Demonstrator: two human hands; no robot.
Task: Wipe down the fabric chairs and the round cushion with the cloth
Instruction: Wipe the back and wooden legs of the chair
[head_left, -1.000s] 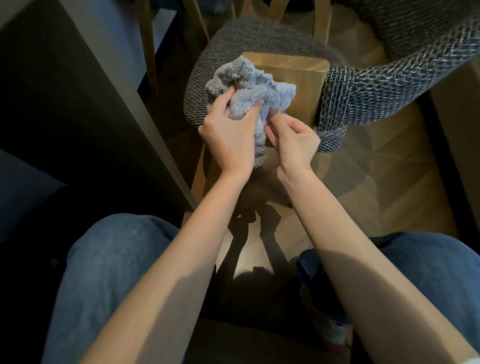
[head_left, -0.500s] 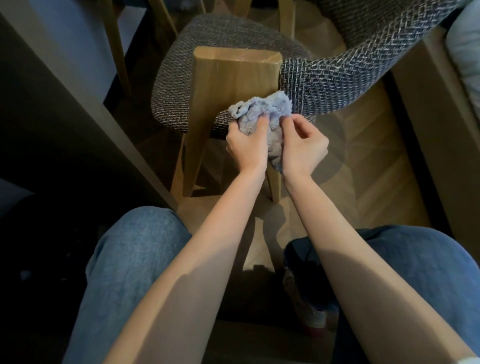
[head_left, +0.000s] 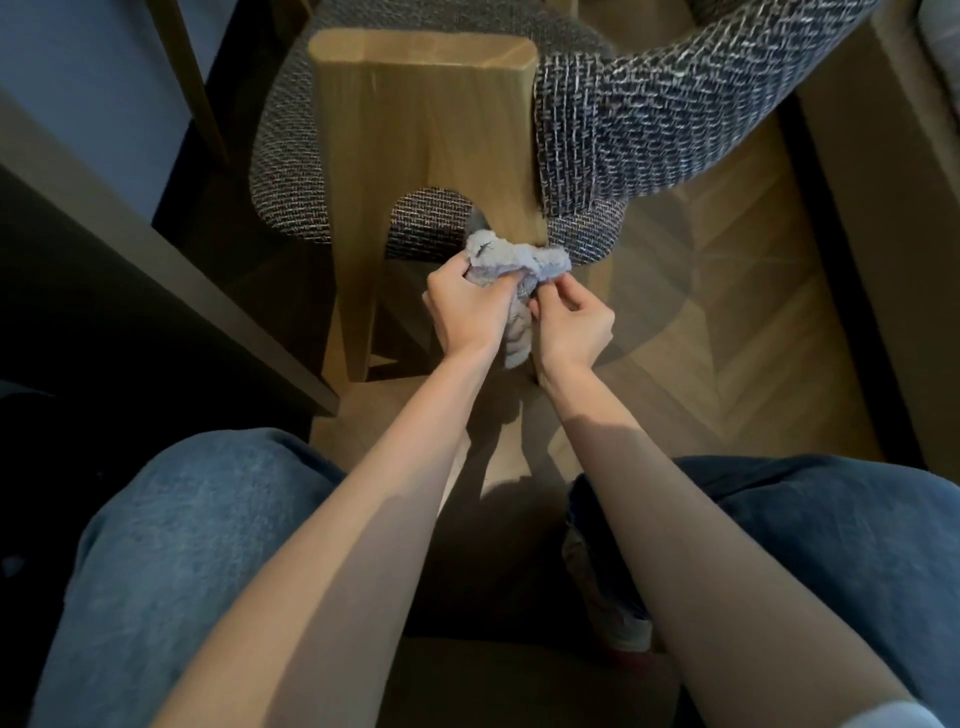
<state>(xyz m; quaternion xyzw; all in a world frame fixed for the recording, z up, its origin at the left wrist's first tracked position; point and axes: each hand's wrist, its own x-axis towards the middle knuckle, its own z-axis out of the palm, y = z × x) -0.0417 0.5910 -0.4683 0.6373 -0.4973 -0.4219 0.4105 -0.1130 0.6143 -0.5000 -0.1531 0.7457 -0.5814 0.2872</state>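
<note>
Lately lowered from the frame top, cloth (head_left: 514, 262), bunched, gripped by left hand (head_left: 467, 312) and pinched by right hand (head_left: 571, 322), lies at their 12 o'clock against chair (head_left: 649, 119) seat edge beside wooden leg (head_left: 415, 130); wiping probably resumes there.

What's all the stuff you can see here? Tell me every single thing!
fabric chair: one, grey woven fabric on a light wooden frame, straight ahead
cloth: one, pale blue-grey, bunched up low by the chair
floor: one, brown wood in a zigzag pattern, under the chair
dark furniture edge: one, dark brown, on the left
jeans: one pair, blue, over both knees at the bottom
shoe: one, light-coloured, on the floor between the knees
left hand: one, grips the cloth
right hand: one, pinches the cloth
</note>
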